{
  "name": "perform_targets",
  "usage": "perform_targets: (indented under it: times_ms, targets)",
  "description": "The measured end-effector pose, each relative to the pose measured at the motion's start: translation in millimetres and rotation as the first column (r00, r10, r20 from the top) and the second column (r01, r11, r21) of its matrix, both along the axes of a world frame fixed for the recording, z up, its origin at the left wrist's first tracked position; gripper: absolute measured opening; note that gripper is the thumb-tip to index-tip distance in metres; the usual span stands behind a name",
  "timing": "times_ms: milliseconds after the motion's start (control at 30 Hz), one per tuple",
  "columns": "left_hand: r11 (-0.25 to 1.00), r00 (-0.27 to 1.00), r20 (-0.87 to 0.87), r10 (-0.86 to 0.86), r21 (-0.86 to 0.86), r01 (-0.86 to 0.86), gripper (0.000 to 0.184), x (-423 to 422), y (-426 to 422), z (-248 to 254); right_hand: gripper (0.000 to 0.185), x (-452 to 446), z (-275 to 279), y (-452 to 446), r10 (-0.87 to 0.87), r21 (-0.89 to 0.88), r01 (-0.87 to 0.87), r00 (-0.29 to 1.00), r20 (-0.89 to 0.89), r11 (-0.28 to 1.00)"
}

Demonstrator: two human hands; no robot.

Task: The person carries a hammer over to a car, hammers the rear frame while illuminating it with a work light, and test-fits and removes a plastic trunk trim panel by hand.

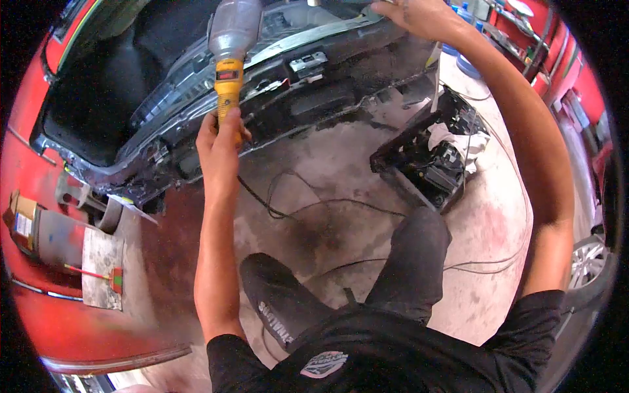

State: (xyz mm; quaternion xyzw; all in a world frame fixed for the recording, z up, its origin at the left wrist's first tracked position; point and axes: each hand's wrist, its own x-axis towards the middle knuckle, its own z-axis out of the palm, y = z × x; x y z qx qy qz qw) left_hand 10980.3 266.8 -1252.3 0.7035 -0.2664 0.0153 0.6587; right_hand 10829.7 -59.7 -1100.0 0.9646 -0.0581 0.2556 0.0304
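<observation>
My left hand [224, 136] is wrapped round the yellow handle of a work light [228, 82], held upright with its clear, bulbous head cut off by the top of the view. Behind it is the opened rear end of a car, with a dark, bare lower panel [327, 98] and a metal latch piece [308, 63] on it. Up at the right, my right hand [422, 16] reaches to the far end of this panel, fingers stretched out. The top edge crops part of that hand, and whether it touches the panel I cannot tell.
A black bin of parts [439, 154] with a white cloth stands on the floor at right. Dark cable [288, 213] loops across the concrete between my knees. Red bodywork [98, 327] is on the left, with a cylinder [59, 239] beside it. A car wheel [586, 262] shows at far right.
</observation>
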Motion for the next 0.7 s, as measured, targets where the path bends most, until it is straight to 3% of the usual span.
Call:
perform_targets:
  times_ms: [67, 167, 267, 367, 600, 700]
  targets:
    - [1.0, 1.0, -0.008, -0.012, 0.002, 0.012, 0.03, 1, -2, -1, 0.046, -3, 9, 8, -0.066, 0.047, 0.07, 0.994, -0.092, 0.996]
    - [0.998, 0.999, -0.026, -0.04, -0.041, 0.039, 0.028, 2, -7, -3, 0.043, 3, 12, 9, -0.128, 0.069, 0.135, 0.987, -0.093, 0.988]
    - [0.997, 0.999, -0.03, -0.038, -0.064, 0.036, 0.026, -2, -12, -3, 0.04, 15, -11, -4, -0.048, 0.166, 0.04, 0.998, 0.041, 0.985]
    - [0.997, 0.999, -0.015, -0.051, -0.052, 0.051, 0.027, -1, -14, -7, 0.041, 8, -11, 2, -0.057, 0.077, 0.078, 0.968, -0.246, 0.994]
    - [0.999, 0.999, -0.03, -0.043, -0.017, 0.043, 0.03, 0, -9, -8, 0.042, 0, 0, -23, -0.193, -0.001, 0.193, 0.981, 0.029, 0.981]
    - [0.998, 0.998, -0.036, -0.056, -0.007, 0.056, 0.031, -2, -12, -8, 0.042, -9, 3, -24, -0.218, 0.076, 0.223, 0.974, -0.067, 0.972]
